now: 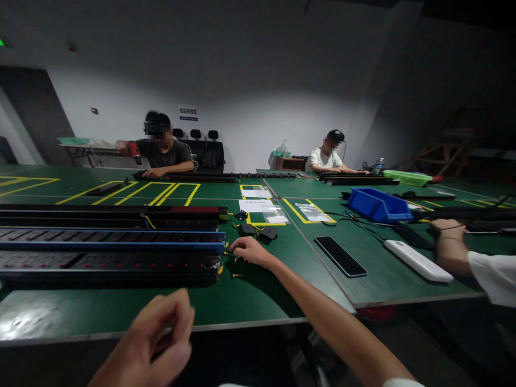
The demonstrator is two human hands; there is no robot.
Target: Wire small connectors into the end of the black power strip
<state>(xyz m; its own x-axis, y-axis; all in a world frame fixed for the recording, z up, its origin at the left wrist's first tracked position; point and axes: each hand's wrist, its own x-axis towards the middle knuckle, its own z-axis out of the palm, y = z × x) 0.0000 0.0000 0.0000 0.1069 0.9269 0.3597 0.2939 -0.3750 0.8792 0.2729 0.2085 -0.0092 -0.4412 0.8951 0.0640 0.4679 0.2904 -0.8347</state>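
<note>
Near the right ends of the long black strips, my right hand [250,251] reaches over the green table with its fingertips pinched together at small yellow wire ends; what they hold is too small to make out. My left hand [159,336] is raised at the table's front edge, its fingers curled toward the thumb, with nothing visible in it. A blue-edged strip [121,246] with red dots lies left of my right hand, between darker strips [141,262]. Two small black blocks [268,233] sit just beyond that hand. A small brass-coloured piece [237,276] lies nearer the front edge.
To the right are a black phone [341,256], a white power bank [417,260], a blue bin [379,204] and cables. Another person's arm [453,250] rests at the far right. Across the table, one person [165,150] holds a red drill [134,152]; another [328,156] sits farther right.
</note>
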